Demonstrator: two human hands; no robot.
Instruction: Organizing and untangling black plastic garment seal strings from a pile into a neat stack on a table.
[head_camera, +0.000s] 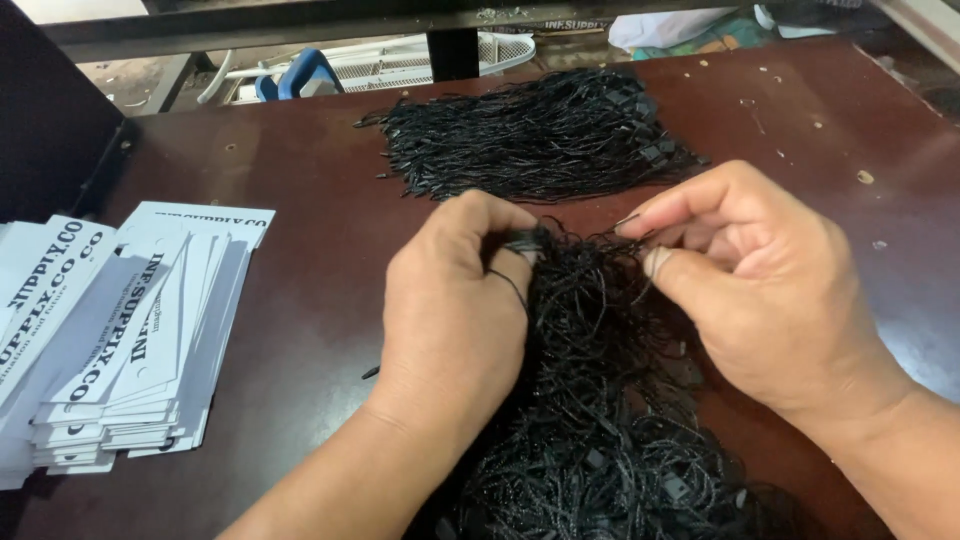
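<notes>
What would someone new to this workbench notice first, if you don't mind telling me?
Most likely the two bare hands at the centre: the left hand and right hand pinch strands from a tangled heap of black cords on the dark brown table. A second pile of black cords lies behind them, and a stack of white card tags sits at the left edge.

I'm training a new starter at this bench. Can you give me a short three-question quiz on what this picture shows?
1. True or false: both hands are working in the nearer pile of black strings.
2. Which side of the table holds the stack of white card tags: left or right?
3. How many piles of black strings lie on the table?

Key:
1. True: the left hand and the right hand pinch strands there.
2. Left.
3. Two; the farther pile lies untouched.
</notes>
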